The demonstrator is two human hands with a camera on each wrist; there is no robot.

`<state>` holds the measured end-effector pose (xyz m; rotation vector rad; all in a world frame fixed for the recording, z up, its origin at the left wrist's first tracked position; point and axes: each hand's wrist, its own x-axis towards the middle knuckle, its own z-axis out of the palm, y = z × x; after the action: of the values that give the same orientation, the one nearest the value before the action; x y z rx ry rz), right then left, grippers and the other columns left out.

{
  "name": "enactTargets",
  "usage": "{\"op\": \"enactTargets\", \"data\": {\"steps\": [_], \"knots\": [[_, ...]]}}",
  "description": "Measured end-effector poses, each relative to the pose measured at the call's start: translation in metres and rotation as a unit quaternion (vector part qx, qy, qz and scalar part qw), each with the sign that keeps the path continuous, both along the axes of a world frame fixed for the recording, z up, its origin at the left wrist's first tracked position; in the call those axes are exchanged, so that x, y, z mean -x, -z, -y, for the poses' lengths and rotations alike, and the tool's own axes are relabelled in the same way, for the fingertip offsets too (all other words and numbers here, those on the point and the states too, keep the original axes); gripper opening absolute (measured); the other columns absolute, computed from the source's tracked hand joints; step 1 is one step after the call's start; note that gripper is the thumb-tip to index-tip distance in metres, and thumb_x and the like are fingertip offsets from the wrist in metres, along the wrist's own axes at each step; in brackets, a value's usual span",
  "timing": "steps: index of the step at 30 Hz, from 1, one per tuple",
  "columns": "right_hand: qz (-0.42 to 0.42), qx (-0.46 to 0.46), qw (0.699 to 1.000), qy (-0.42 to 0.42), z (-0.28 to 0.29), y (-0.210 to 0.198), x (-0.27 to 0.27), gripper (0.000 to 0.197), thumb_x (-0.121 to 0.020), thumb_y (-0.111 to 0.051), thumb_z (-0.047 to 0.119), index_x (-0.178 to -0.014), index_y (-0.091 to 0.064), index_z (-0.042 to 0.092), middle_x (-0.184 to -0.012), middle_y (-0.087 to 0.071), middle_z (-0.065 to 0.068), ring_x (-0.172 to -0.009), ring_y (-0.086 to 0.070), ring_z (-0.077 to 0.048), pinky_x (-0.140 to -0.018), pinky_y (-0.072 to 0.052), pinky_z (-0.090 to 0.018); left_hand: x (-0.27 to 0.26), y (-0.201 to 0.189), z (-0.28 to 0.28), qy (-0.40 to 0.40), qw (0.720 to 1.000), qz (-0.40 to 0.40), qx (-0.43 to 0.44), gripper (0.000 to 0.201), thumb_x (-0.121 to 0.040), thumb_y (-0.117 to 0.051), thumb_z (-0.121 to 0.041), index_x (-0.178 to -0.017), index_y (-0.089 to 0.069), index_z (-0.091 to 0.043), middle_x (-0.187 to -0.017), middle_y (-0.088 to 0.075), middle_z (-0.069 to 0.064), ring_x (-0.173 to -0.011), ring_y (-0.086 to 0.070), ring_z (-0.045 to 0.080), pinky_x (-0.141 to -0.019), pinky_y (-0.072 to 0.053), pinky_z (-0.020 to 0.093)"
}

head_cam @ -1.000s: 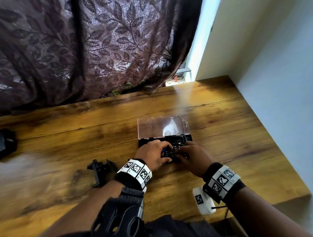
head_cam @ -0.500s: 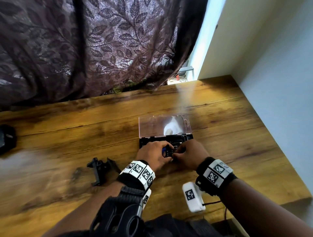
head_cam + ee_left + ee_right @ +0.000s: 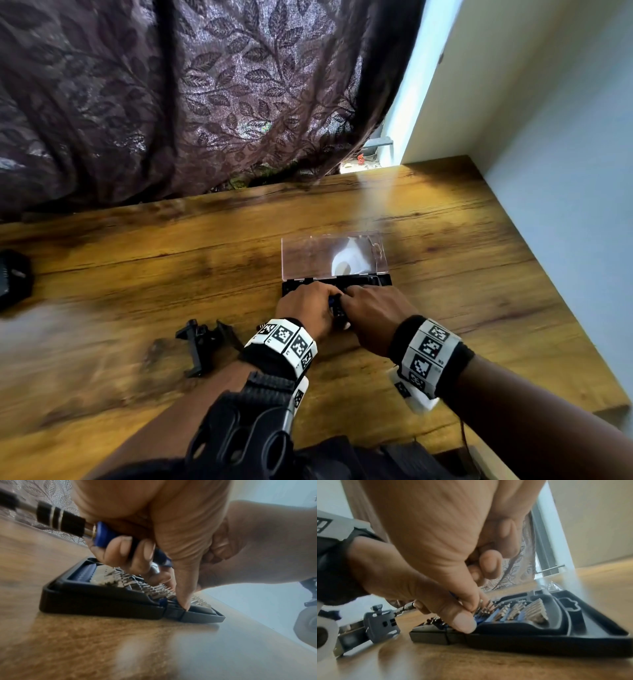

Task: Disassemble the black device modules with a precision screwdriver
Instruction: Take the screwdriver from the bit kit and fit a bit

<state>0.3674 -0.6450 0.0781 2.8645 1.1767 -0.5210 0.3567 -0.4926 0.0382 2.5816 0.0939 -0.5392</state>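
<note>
Scene: a person is leaning over a bit case [image 3: 337, 282] lying open on a wooden worktop [image 3: 462, 274], its clear lid [image 3: 308, 255] standing up on the side of the case away from the person.

Left hand: the left hand [image 3: 303, 308] is curling its fingers [image 3: 126, 550] round the blue handle of the precision screwdriver [image 3: 102, 535], holding it just above the case with its dark shaft pointing away from the case toward the curtain [image 3: 171, 102].

Right hand: the right hand [image 3: 371, 313] is pinching with thumb and forefinger among the upright bits [image 3: 488, 605] in the case's blue rack, thumb tip touching the case's near edge; which bit it is gripping cannot be told.

Device module: the black device module [image 3: 202, 341] is lying on the worktop to the left of the case, near it but not touching, untouched by either hand. Another dark object [image 3: 13, 277] is sitting well left of the case; what it is cannot be told.

Handling, bits: they are looking small, stiff, smooth metal, likely light and slippery, probably best pinched near the top and drawn straight up.

Handling, screwdriver: it is appearing light and rigid, best gripped at the handle.

Handling, module: it is appearing to be rigid plastic with thin clips that may snap; steadying it by the main body seems wisest.
</note>
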Motion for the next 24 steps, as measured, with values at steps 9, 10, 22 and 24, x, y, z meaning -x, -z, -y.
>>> {"op": "enactTargets", "data": {"steps": [9, 10, 22, 24], "knots": [[-0.014, -0.047, 0.995, 0.089, 0.003, 0.012, -0.003, 0.017, -0.091, -0.06, 0.019, -0.108, -0.059, 0.017, -0.107, -0.059, -0.001, -0.093, -0.062, -0.022, -0.066, -0.039, -0.03, -0.004, 0.004, 0.002, -0.019, 0.999, -0.025, -0.001, 0.04, -0.068, -0.087, -0.051, -0.104, -0.07, -0.05, -0.096, -0.075, -0.016, -0.091, -0.07, 0.014, -0.078, -0.057, 0.03], [-0.012, -0.056, 0.994, 0.092, 0.003, 0.014, -0.003, 0.015, -0.091, -0.06, 0.02, -0.106, -0.058, 0.018, -0.106, -0.058, 0.0, -0.094, -0.061, -0.022, -0.066, -0.038, -0.03, -0.004, 0.005, 0.001, -0.021, 0.999, -0.025, 0.001, 0.04, -0.067, -0.087, -0.052, -0.103, -0.07, -0.05, -0.095, -0.075, -0.016, -0.091, -0.07, 0.013, -0.077, -0.057, 0.03], [-0.041, -0.168, 0.971, 0.167, 0.02, 0.033, -0.009, 0.014, -0.097, -0.061, 0.03, -0.104, -0.069, 0.021, -0.11, -0.061, 0.005, -0.085, -0.053, -0.012, -0.062, -0.035, -0.022, -0.012, 0.014, -0.012, 0.001, 0.995, -0.063, 0.074, 0.048, -0.064, -0.094, -0.04, -0.107, -0.073, -0.047, -0.103, -0.074, -0.018, -0.097, -0.067, 0.007, -0.088, -0.054, 0.028], [0.004, -0.159, 0.981, 0.107, 0.019, 0.033, -0.007, 0.012, -0.095, -0.063, 0.023, -0.104, -0.068, 0.018, -0.108, -0.062, 0.002, -0.095, -0.058, -0.017, -0.066, -0.042, -0.024, -0.012, 0.017, -0.012, -0.003, 0.996, -0.059, 0.072, 0.051, -0.062, -0.094, -0.041, -0.108, -0.072, -0.049, -0.1, -0.074, -0.02, -0.096, -0.068, 0.007, -0.088, -0.055, 0.031]]}}
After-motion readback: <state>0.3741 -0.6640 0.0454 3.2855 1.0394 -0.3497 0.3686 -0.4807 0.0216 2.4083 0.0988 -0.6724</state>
